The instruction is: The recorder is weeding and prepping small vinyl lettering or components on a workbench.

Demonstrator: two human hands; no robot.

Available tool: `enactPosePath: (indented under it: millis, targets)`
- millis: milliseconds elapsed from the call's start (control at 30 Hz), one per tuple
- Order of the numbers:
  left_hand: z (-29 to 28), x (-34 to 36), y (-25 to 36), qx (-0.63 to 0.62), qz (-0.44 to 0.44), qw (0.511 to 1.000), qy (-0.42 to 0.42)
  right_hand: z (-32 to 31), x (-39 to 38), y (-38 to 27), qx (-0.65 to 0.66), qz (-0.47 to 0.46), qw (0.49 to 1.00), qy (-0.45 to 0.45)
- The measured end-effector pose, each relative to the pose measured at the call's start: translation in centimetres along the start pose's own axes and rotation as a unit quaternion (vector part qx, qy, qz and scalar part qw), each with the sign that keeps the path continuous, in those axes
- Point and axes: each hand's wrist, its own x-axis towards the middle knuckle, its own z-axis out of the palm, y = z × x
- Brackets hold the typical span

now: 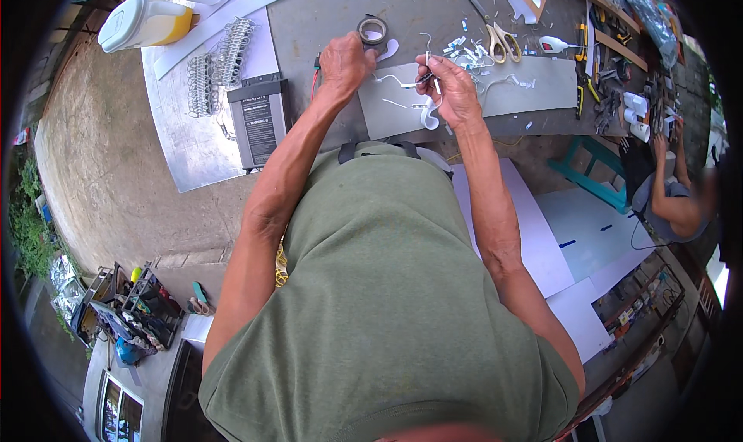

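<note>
My left hand [346, 69] is closed just below a roll of dark tape [372, 32]; what its fingers hold is hidden. A thin red wire shows to its left, near a grey power unit [261, 129]. In my right hand [457, 90] are thin white wires with small white pieces [407, 84] and something dark, pinched between the fingers. Beneath both lies a grey board [542, 94] with a curled white strip [429, 117] on it. Small white connectors [464, 55] are scattered beside scissors [503, 43] to the right.
Coiled metal parts [236, 51] and a pitcher [143, 22] are at the left of the table [309, 8]. A white glue bottle [553, 44] and pliers [590, 86] sit at the right. Another person [673, 210] works at far right, by a teal stool [588, 173].
</note>
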Motion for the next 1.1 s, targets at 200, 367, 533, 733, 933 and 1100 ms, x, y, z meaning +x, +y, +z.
enactPosePath:
  millis: [200, 367, 533, 733, 933, 1100]
  targets:
    - [-0.7, 2.0, -0.3, -0.316, -0.170, 0.915, -0.183, -0.1, 2.0, -0.3, -0.077, 0.005, 0.997, -0.003]
    - [-1.9, -0.9, -1.6, -0.354, 0.030, 0.912, -0.207, 0.2, 3.3, -0.4, -0.109, -0.003, 0.994, -0.007]
    - [-3.4, -2.5, -2.5, -0.329, 0.067, 0.918, -0.213, 0.7, 4.1, 0.2, -0.119, 0.002, 0.993, -0.006]
    - [-3.3, -2.3, -3.5, -0.253, 0.037, 0.950, -0.181, 1.1, 5.4, 1.0, -0.215, -0.013, 0.976, 0.019]
    - [-3.1, -2.9, -3.6, -0.174, 0.049, 0.975, -0.129, 1.5, 6.2, 0.8, -0.282, -0.028, 0.957, 0.059]
    - [-2.9, -3.4, -3.7, -0.179, 0.092, 0.976, -0.077, 1.4, 6.9, 0.5, -0.446, -0.099, 0.886, 0.083]
